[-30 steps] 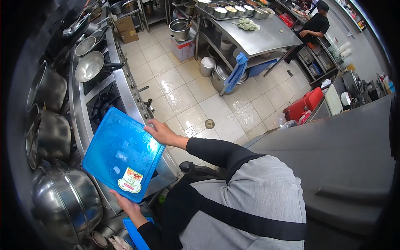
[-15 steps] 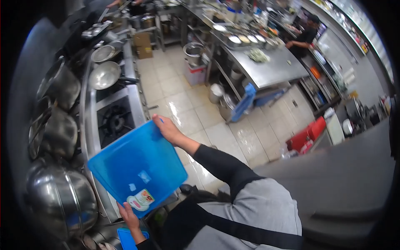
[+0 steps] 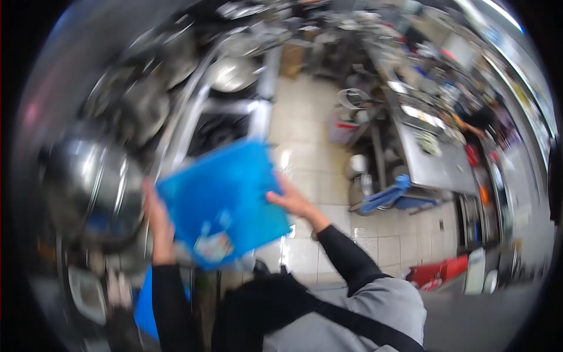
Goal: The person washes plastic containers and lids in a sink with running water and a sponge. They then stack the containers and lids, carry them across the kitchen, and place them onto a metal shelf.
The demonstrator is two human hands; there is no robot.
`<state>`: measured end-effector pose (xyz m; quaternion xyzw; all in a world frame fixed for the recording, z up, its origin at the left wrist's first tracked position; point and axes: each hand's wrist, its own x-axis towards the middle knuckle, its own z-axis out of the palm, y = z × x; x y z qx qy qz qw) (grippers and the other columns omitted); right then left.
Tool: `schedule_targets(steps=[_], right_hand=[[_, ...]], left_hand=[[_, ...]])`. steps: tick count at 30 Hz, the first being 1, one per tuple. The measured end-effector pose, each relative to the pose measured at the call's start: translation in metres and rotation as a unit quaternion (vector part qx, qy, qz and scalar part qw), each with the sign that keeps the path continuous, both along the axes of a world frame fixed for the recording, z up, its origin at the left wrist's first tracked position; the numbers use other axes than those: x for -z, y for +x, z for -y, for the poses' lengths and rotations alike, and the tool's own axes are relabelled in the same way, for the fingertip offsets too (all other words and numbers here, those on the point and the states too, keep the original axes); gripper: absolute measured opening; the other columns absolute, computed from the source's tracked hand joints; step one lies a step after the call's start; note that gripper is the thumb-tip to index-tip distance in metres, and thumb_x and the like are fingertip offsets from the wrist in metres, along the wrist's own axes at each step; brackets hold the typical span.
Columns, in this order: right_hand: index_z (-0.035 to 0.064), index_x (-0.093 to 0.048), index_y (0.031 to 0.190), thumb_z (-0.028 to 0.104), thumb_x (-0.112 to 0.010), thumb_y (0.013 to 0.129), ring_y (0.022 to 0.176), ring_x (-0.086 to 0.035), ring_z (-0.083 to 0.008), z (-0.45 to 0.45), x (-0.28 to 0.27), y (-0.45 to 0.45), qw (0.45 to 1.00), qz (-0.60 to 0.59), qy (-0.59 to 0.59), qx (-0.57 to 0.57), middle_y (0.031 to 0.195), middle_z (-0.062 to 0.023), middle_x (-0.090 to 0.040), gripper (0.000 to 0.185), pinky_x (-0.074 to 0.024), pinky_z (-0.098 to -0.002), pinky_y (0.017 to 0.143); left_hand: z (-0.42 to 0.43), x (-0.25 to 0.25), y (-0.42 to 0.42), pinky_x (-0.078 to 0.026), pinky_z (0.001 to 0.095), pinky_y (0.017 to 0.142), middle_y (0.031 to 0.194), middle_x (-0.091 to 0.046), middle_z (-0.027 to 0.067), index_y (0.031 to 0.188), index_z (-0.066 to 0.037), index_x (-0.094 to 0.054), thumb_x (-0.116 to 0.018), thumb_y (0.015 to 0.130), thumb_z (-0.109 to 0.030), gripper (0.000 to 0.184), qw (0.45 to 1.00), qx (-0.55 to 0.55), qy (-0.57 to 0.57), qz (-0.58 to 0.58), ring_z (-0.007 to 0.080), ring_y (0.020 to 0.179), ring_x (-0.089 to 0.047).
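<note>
Between my two hands is a flat, square blue lid, blurred by motion, with a white label near its lower edge. My left hand grips the lid's left edge. On the right edge, my right hand has its thumb over the top face and its other fingers partly hidden. The lid is tilted above the near end of the stove. Another blue piece shows low on the left, beside my left sleeve.
A pan sits on the stove. Large metal pots line the left side. A steel table with a blue cloth stands at the right, a red object below it. Another person is at the far right.
The view has swung left, so the stove and table appear farther right. My left hand has moved up along the lid's left edge, and the lid has turned slightly.
</note>
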<state>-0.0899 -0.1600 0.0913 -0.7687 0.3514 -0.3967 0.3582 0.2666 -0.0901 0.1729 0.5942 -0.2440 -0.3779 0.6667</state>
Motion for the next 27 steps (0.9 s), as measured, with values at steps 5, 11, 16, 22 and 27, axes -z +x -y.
schedule_targets(steps=[5, 11, 16, 22, 27], right_hand=[[0.0034, -0.056, 0.111, 0.031, -0.060, 0.098, 0.076, -0.059, -0.0111, -0.025, 0.058, -0.001, 0.933, 0.110, 0.338, 0.058, 0.089, -0.0027, -0.062, 0.031, -0.0500, -0.0282, 0.066], [-0.0042, -0.056, 0.125, 0.047, -0.066, 0.091, 0.086, -0.062, -0.0186, -0.003, 0.133, 0.063, 0.887, 0.084, 0.442, 0.099, 0.104, -0.0096, -0.065, 0.063, -0.0511, -0.0329, 0.077], [-0.0087, -0.057, 0.121, 0.051, -0.068, 0.087, 0.094, -0.063, -0.0266, 0.018, 0.142, 0.104, 0.909, -0.339, -0.010, 0.241, 0.111, -0.0191, -0.065, 0.070, -0.0507, -0.0376, 0.084], [-0.0009, -0.047, 0.135, 0.064, -0.046, 0.093, 0.116, -0.059, -0.0325, -0.149, -0.035, 0.305, 0.775, 0.170, 0.483, -0.371, 0.129, -0.0223, -0.057, 0.077, -0.0453, -0.0437, 0.100], [-0.0005, -0.043, 0.130, 0.054, -0.064, 0.088, 0.104, -0.062, -0.0277, -0.278, -0.091, 0.392, 0.382, 0.192, 0.719, -0.549, 0.116, -0.0169, -0.061, 0.072, -0.0506, -0.0429, 0.092]], left_hand=[[-0.028, -0.008, -0.012, -0.039, 0.0328, 0.104, 0.133, -0.051, 0.0150, 0.146, 0.000, -0.028, -0.062, 0.096, -0.036, 0.070, 0.984, 0.148, -0.082, 0.050, 0.0211, 0.124, -0.048], [-0.144, 0.035, 0.048, -0.047, 0.0300, 0.075, 0.111, -0.059, 0.0123, 0.124, -0.006, -0.055, -0.057, 0.093, -0.051, 0.055, 0.934, -0.016, -0.125, -0.334, 0.0207, 0.094, -0.059], [-0.211, 0.001, 0.097, -0.042, 0.0323, 0.066, 0.104, -0.058, 0.0130, 0.117, -0.007, -0.059, -0.054, 0.090, -0.060, 0.060, 0.803, -0.078, -0.399, -0.436, 0.0216, 0.084, -0.054], [-0.213, -0.066, 0.121, -0.040, 0.0300, 0.065, 0.095, -0.065, 0.0072, 0.104, -0.017, -0.068, -0.050, 0.084, -0.072, 0.061, 0.693, -0.012, -0.597, -0.405, 0.0195, 0.077, -0.056], [-0.198, -0.086, 0.142, -0.043, 0.0281, 0.062, 0.087, -0.063, 0.0059, 0.099, -0.013, -0.066, -0.063, 0.082, -0.055, 0.045, 0.824, -0.212, -0.520, -0.071, 0.0169, 0.072, -0.055]])
